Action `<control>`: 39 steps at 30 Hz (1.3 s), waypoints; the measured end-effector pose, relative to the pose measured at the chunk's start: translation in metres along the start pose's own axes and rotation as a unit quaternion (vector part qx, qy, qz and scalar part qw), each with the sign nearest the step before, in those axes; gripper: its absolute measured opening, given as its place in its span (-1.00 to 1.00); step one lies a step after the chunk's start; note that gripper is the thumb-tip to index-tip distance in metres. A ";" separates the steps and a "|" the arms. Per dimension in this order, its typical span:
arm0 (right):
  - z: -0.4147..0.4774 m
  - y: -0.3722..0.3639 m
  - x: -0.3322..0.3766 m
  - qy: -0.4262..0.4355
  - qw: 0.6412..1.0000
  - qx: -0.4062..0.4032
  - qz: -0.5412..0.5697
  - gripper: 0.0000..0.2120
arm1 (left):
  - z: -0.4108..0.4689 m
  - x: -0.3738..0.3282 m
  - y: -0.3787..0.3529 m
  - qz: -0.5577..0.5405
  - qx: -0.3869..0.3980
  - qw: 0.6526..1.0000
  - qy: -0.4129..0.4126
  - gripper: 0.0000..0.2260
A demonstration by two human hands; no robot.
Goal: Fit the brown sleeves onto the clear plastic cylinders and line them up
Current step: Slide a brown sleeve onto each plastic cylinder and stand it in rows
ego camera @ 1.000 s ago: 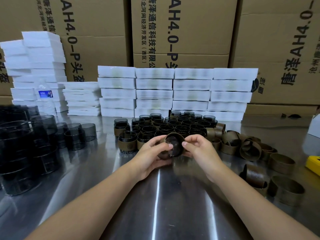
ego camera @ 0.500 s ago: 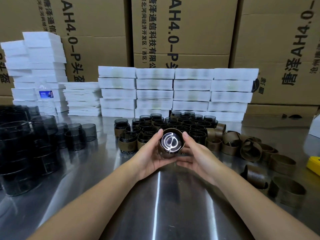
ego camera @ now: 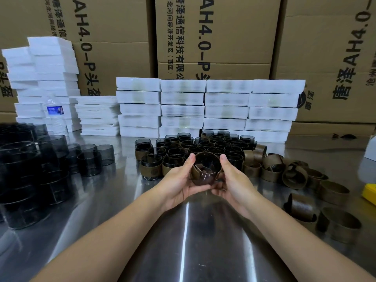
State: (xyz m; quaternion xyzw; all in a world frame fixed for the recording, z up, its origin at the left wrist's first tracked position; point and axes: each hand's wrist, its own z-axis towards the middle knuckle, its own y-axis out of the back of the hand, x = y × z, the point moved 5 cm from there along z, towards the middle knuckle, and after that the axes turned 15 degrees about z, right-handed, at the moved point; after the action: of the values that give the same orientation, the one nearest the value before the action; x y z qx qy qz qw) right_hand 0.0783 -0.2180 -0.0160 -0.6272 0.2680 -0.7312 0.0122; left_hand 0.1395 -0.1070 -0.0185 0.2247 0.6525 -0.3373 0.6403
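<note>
A clear smoky plastic cylinder (ego camera: 206, 162) with a brown sleeve (ego camera: 198, 173) around its lower part sits upright, mouth up, between both hands above the steel table. My left hand (ego camera: 179, 183) cups it from the left with the thumb on the rim. My right hand (ego camera: 234, 181) cups it from the right, thumb up along the side. Behind them stand rows of sleeved cylinders (ego camera: 193, 148). Loose brown sleeves (ego camera: 293, 174) lie scattered to the right. Bare cylinders (ego camera: 89, 159) are stacked at the left.
White foam blocks (ego camera: 203, 108) are piled along the back in front of cardboard boxes (ego camera: 213, 33). A water bottle (ego camera: 55, 112) stands at the back left. A yellow object (ego camera: 370, 193) lies at the right edge. The steel table (ego camera: 183, 241) shines in front.
The cylinder has been turned from facing me with its base to standing mouth up, and both hands have dropped lower around it.
</note>
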 end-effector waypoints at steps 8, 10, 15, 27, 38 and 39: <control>-0.002 -0.004 -0.001 -0.012 0.998 -0.040 0.053 -0.63 | -0.001 -0.003 -0.002 -0.016 -0.005 1.000 0.006 -0.47; -0.003 -0.004 0.000 -0.016 0.997 -0.037 0.063 -0.63 | -0.001 -0.003 -0.003 -0.022 -0.006 1.000 0.007 -0.48; -0.003 -0.005 0.004 -0.017 0.996 -0.030 0.076 -0.64 | -0.003 -0.005 -0.004 -0.029 -0.002 1.000 0.002 -0.51; -0.006 -0.003 0.005 -0.032 0.997 -0.039 0.059 -0.67 | -0.001 -0.003 -0.002 -0.001 -0.031 0.999 -0.019 -0.55; 0.003 0.021 0.004 -0.050 0.994 -0.100 -0.005 -0.75 | -0.006 -0.011 0.006 0.587 -0.161 0.763 -0.219 -0.43; 0.003 0.022 0.004 -0.050 0.994 -0.102 -0.006 -0.75 | -0.006 -0.011 0.005 0.603 -0.153 0.749 -0.229 -0.45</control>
State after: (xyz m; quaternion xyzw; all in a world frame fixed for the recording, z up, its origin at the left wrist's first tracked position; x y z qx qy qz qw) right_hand 0.0736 -0.2393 -0.0207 -0.6623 0.3365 -0.6681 -0.0433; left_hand 0.1399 -0.0979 -0.0090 0.3865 0.2582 0.1816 0.8666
